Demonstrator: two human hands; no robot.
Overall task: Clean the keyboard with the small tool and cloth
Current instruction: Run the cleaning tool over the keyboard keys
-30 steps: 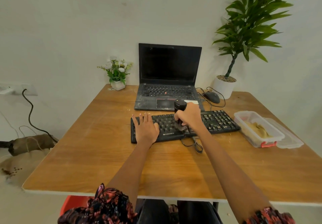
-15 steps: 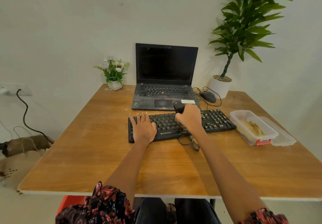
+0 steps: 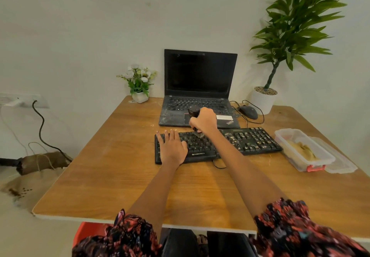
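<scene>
Black plastic handle, gripped upright: the fingers of the right hand (image 3: 204,121) are curled tight round the small brush (image 3: 195,122), its cap poking out above the fist, pale bristles pointing down. Bristle tips sit at the far key rows of the keyboard (image 3: 216,144), a little left of its middle; whether they actually touch the keys is too fine to tell.

Left hand (image 3: 172,148) lies flat on the keyboard's left end, fingers straight and slightly spread, palm down, apparently pinning the board to the desk (image 3: 100,176).

Key relation: the keyboard's long axis runs left to right across the desk, rising a little toward the right. From the brush, the dirty stretch lies to the right: pale crumbs speckle the keys toward the number-pad end (image 3: 248,140). The keys round the bristles look darker and cleaner. Judgement: the next strokes should travel rightward along the rows, and only the right hand is placed for that; the left is busy holding, and on the wrong end.

No cloth clearly visible. A clear tub (image 3: 280,136) just off the keyboard's right end holds something tan, unidentifiable. Judgement: the wiping step is not yet begun.

Beyond: dusty open laptop (image 3: 200,88) just behind the keyboard, mouse (image 3: 248,111) to its right, 2 potted plants at the desk's back corners.
</scene>
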